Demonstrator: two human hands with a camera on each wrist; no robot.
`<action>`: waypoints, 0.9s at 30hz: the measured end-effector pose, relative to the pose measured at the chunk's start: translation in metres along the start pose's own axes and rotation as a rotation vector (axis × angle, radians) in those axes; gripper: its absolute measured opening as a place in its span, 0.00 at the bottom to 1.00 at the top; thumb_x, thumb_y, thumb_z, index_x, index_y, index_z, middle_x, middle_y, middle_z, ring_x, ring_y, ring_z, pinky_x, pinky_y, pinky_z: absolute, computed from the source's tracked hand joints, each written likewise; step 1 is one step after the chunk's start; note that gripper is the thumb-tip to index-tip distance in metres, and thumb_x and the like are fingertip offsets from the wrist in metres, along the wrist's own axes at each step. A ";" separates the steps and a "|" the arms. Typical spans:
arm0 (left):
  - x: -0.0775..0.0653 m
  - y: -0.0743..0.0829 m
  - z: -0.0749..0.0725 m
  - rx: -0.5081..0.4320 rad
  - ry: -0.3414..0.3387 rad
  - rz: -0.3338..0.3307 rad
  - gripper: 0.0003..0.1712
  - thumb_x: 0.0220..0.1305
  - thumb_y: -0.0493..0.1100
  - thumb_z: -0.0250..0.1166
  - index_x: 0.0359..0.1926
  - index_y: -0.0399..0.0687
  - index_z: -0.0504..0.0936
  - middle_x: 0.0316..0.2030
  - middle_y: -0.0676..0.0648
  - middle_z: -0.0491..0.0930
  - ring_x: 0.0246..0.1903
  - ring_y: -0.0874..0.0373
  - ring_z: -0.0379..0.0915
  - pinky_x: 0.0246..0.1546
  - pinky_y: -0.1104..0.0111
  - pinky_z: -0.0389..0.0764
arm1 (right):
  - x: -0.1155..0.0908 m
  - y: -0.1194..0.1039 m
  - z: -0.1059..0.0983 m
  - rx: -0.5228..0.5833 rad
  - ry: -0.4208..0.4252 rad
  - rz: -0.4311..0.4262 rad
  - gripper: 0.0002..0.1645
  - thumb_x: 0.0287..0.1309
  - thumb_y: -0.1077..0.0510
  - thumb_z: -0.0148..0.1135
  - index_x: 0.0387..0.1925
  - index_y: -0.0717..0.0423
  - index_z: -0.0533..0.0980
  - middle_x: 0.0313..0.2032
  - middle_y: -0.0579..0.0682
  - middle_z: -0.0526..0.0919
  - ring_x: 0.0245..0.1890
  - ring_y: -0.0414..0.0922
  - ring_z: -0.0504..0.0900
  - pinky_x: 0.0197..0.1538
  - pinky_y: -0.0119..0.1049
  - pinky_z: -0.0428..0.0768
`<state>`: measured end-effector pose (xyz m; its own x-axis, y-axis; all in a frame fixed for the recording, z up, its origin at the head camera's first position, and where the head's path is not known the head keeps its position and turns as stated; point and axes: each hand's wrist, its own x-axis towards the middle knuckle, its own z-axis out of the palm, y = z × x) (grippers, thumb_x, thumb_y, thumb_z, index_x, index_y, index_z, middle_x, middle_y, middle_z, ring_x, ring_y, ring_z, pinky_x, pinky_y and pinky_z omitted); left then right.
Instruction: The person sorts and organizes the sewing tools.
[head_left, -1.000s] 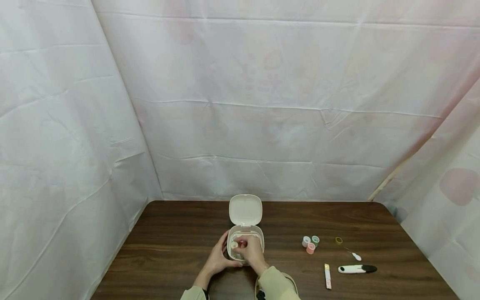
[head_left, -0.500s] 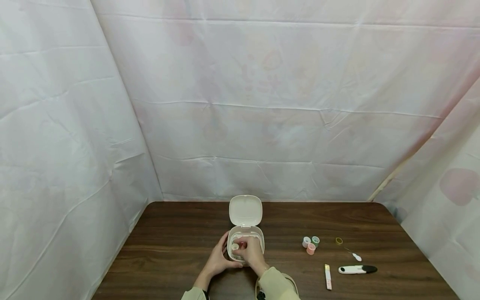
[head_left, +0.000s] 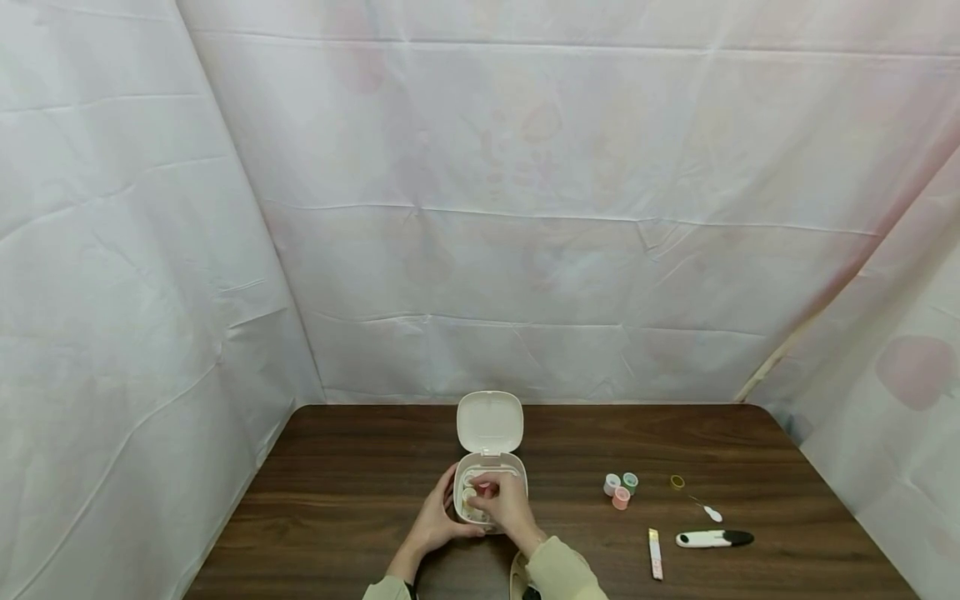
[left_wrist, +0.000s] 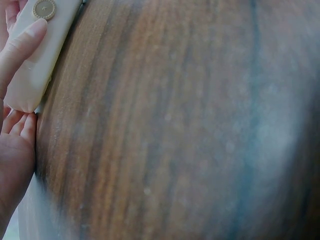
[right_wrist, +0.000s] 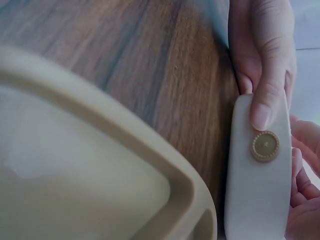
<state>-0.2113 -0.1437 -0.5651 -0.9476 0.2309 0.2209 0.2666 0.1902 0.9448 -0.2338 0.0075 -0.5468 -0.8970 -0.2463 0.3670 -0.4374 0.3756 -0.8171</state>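
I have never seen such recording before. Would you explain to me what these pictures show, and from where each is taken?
There is no machine here: a person works with two bare hands. The widest picture comes from a camera on the head, looking down; the other two come from cameras worn on each wrist.

On the brown table stands an open cream box. The left hand holds it at the side. The right hand has its fingers at the box's opening; whether they grip something is hard to tell. To the right lie three small spools, a yellow ring, a white-and-black tool and a narrow strip.
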 end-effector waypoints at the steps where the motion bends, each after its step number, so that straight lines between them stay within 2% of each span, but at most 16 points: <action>1: 0.000 0.000 0.000 -0.001 -0.001 -0.001 0.60 0.31 0.35 0.77 0.63 0.28 0.49 0.58 0.28 0.58 0.58 0.37 0.54 0.56 0.48 0.59 | -0.001 0.000 -0.002 0.007 -0.001 -0.001 0.13 0.30 0.70 0.71 0.26 0.66 0.80 0.14 0.48 0.74 0.16 0.31 0.66 0.18 0.22 0.69; 9: 0.000 -0.001 -0.001 -0.010 -0.009 -0.017 0.61 0.31 0.35 0.77 0.63 0.28 0.48 0.59 0.28 0.55 0.60 0.38 0.50 0.58 0.50 0.57 | -0.009 -0.002 -0.018 -0.007 0.026 -0.017 0.11 0.34 0.67 0.71 0.26 0.64 0.79 0.16 0.47 0.75 0.16 0.32 0.68 0.18 0.22 0.71; 19: 0.001 -0.001 -0.001 -0.012 -0.024 -0.032 0.61 0.31 0.35 0.77 0.64 0.28 0.47 0.59 0.28 0.55 0.59 0.38 0.50 0.58 0.49 0.56 | -0.020 -0.007 -0.037 0.009 0.000 0.058 0.08 0.42 0.65 0.68 0.29 0.63 0.80 0.17 0.43 0.73 0.17 0.31 0.68 0.18 0.23 0.71; 27: 0.000 0.001 -0.002 0.000 -0.021 -0.026 0.61 0.31 0.35 0.77 0.64 0.28 0.47 0.59 0.27 0.54 0.59 0.36 0.50 0.58 0.49 0.56 | -0.031 -0.011 -0.055 0.003 0.019 0.079 0.07 0.43 0.66 0.66 0.29 0.62 0.79 0.17 0.43 0.72 0.17 0.31 0.67 0.18 0.24 0.70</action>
<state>-0.2115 -0.1449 -0.5634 -0.9502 0.2462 0.1912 0.2421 0.1965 0.9501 -0.2049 0.0599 -0.5249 -0.9297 -0.1990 0.3100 -0.3653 0.3900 -0.8453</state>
